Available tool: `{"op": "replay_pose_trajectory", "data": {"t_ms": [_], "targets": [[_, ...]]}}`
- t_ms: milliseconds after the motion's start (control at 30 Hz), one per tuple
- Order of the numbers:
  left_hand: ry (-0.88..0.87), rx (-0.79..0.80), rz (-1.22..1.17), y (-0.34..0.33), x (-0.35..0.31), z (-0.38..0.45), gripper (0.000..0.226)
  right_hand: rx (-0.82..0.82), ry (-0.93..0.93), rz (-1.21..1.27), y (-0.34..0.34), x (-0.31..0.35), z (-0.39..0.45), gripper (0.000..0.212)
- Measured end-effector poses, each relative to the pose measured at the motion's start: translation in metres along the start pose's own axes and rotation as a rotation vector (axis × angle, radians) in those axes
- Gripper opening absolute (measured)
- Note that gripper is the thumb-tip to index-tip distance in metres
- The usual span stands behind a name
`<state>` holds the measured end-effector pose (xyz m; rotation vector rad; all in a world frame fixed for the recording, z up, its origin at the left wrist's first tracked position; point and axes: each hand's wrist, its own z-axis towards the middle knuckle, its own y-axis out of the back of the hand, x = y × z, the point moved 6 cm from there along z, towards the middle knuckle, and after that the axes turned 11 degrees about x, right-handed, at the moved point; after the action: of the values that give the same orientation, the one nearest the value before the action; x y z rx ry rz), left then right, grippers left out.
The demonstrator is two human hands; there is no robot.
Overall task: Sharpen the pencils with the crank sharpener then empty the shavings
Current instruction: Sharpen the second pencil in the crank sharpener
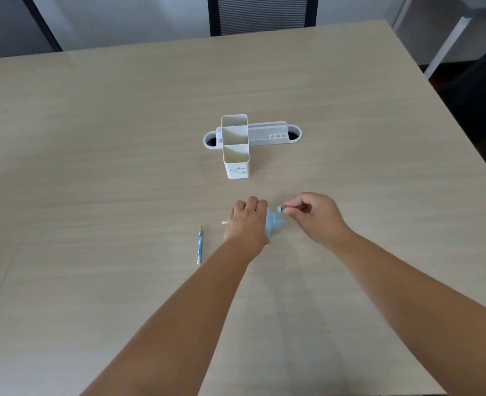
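Left hand [246, 221] clamped over pale blue plastic crank sharpener [273, 224], which sits on light wood-grain table [93, 138] near its centre. Right hand [316, 215], at 3 o'clock of sharpener, pinches small crank knob [280, 208] between thumb and fingers. 1 blue pencil [200, 244] lies flat at 9 o'clock of left hand, apart from it, tip toward 12. White 3-compartment plastic organiser [235, 147] stands at 12 o'clock of sharpener, well apart.

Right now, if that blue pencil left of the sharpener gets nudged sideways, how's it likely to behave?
The blue pencil looks thin and rigid, so it probably slides or rolls easily on the smooth table. It lies flat and free of the left hand, likely light. Its sharpened tip may snap under pressure.
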<state>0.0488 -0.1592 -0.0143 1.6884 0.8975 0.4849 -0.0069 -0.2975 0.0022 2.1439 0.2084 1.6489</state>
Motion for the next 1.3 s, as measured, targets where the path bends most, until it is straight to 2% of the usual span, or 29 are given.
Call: {"op": "replay_pose_trajectory", "data": {"t_ms": [67, 167, 300, 400, 500, 600, 733, 867, 967, 1033, 1100, 1200, 1300], "targets": [[-0.004, -0.003, -0.005, -0.001, -0.001, 0.000, 0.075, -0.011, 0.021, -0.094, 0.002, 0.001, 0.022, 0.008], [0.002, -0.016, -0.055, -0.002, 0.000, -0.001, 0.074, 0.138, -0.070, -0.282, -0.014, -0.020, 0.038, 0.005], [0.024, -0.018, -0.102, -0.002, 0.003, -0.002, 0.073, 0.290, -0.093, -0.408, -0.034, -0.034, 0.005, 0.025], [0.008, -0.010, -0.078, -0.003, 0.002, 0.000, 0.072, 0.338, -0.009, -0.352, -0.024, -0.018, -0.028, 0.009], [0.000, -0.020, -0.047, -0.002, 0.001, 0.000, 0.074, 0.209, 0.155, -0.359, -0.002, 0.016, -0.019, 0.005], [0.001, -0.006, -0.031, -0.004, 0.001, 0.001, 0.075, 0.070, 0.129, -0.350, 0.004, 0.019, 0.020, 0.002], [0.027, -0.007, -0.095, -0.002, 0.002, -0.001, 0.076, 0.251, -0.080, -0.429, -0.028, -0.023, 0.024, 0.013], [0.035, 0.003, -0.105, -0.003, 0.000, -0.002, 0.072, 0.411, -0.044, -0.332, -0.023, -0.017, -0.025, 0.011], [0.036, 0.011, -0.096, 0.000, 0.001, -0.002, 0.074, 0.290, 0.077, -0.260, 0.000, 0.016, -0.013, 0.010], [0.035, 0.025, -0.086, 0.000, 0.001, -0.001, 0.075, 0.164, 0.077, -0.269, 0.007, 0.020, 0.013, 0.004], [0.033, 0.028, -0.086, 0.001, 0.001, -0.001, 0.075, 0.145, 0.029, -0.309, 0.001, 0.008, 0.039, 0.004], [0.050, 0.016, -0.109, 0.001, 0.003, -0.001, 0.074, 0.280, -0.076, -0.398, -0.021, -0.019, 0.042, 0.006], [0.047, 0.011, -0.103, 0.000, 0.003, -0.002, 0.073, 0.464, -0.086, -0.452, -0.030, -0.026, 0.003, 0.009]]}}
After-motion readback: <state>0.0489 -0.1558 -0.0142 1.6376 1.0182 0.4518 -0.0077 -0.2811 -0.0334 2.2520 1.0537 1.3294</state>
